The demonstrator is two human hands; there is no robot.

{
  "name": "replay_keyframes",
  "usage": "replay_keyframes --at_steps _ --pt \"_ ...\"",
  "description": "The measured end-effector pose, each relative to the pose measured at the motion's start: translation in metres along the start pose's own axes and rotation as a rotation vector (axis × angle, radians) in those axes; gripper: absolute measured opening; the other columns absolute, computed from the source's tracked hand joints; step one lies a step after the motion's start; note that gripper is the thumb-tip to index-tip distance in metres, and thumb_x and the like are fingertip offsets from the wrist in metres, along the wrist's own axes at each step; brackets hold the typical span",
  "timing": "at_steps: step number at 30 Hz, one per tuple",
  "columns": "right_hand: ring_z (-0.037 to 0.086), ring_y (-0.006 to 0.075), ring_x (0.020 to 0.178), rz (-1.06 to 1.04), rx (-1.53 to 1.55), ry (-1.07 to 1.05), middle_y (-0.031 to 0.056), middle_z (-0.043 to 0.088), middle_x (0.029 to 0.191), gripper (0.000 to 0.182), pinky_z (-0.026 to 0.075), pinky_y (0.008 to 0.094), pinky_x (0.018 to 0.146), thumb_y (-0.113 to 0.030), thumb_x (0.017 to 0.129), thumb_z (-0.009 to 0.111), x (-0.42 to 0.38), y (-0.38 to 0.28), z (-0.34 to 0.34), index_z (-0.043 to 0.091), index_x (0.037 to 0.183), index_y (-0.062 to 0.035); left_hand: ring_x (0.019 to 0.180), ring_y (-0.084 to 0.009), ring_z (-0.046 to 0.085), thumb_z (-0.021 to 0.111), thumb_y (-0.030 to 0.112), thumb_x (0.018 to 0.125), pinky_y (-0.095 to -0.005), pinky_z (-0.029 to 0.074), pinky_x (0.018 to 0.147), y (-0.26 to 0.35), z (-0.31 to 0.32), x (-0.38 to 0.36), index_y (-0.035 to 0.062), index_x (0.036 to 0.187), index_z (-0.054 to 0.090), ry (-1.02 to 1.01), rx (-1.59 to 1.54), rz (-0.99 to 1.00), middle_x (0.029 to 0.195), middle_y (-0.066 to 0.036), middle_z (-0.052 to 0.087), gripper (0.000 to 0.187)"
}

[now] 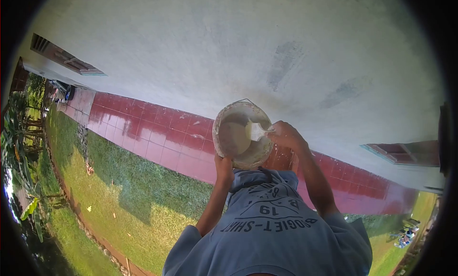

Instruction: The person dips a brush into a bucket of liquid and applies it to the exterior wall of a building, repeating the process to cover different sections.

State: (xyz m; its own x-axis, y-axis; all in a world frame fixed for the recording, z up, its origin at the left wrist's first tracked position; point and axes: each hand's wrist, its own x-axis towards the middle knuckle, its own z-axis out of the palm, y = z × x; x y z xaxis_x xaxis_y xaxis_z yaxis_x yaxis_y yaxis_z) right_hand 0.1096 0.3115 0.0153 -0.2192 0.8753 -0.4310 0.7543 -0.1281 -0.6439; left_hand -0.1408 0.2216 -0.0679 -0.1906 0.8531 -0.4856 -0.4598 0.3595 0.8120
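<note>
A round, paint-smeared bucket [220, 149] with a thin wire handle hangs in front of my body, its mouth tilted toward me. Pale whitish liquid lies pooled in it. My left hand [224, 166] is closed on the near left rim, fingers partly hidden by the bucket. At the opposite side my right hand [287, 135] grips the handle of a broad, white-coated paintbrush [256, 131]. The brush head reaches over the rim into the bucket, overlapping the liquid in this view.
Ahead rises a pale wall [191, 52] with grey patches [285, 64] and windows [67, 56] on both sides. Red tiles [157, 133] run along its foot, bordered by grass [157, 190]. Dark objects [64, 91] stand at the far left; blurred shapes [406, 234] sit far right.
</note>
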Motion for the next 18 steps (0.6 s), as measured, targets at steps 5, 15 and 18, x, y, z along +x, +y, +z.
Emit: replay_keyframes --at_steps 5,15,18 --pt "0.067 0.0415 0.105 0.114 -0.265 -0.126 0.0258 0.071 0.105 0.043 0.052 0.0475 0.092 -0.040 0.086 0.071 0.024 -0.027 0.012 0.071 0.106 -0.0017 0.109 -0.0228 0.062 0.054 -0.004 0.081 -0.0332 0.049 0.093 0.013 0.012 -0.018 -0.0050 0.134 0.052 -0.017 0.028 -0.004 0.121 -0.013 0.063 0.053" --pt "0.069 0.0417 0.102 0.052 -0.374 -0.141 0.0240 0.072 0.102 0.040 0.054 0.0480 0.088 -0.038 0.084 0.070 0.053 -0.027 0.052 0.073 0.104 -0.0031 0.112 -0.0226 0.062 0.054 -0.003 0.082 -0.0330 0.048 0.094 0.015 0.013 -0.027 -0.0055 0.135 0.052 -0.047 0.025 0.097 0.123 -0.014 0.064 0.053" --pt "0.068 0.0412 0.101 0.056 -0.322 -0.065 0.0243 0.071 0.101 0.040 0.054 0.0479 0.088 -0.038 0.085 0.070 0.035 -0.033 0.040 0.073 0.104 -0.0026 0.112 -0.0225 0.062 0.054 -0.002 0.082 -0.0331 0.049 0.095 0.013 0.017 -0.024 -0.0052 0.136 0.051 -0.048 -0.019 0.148 0.124 -0.014 0.063 0.054"
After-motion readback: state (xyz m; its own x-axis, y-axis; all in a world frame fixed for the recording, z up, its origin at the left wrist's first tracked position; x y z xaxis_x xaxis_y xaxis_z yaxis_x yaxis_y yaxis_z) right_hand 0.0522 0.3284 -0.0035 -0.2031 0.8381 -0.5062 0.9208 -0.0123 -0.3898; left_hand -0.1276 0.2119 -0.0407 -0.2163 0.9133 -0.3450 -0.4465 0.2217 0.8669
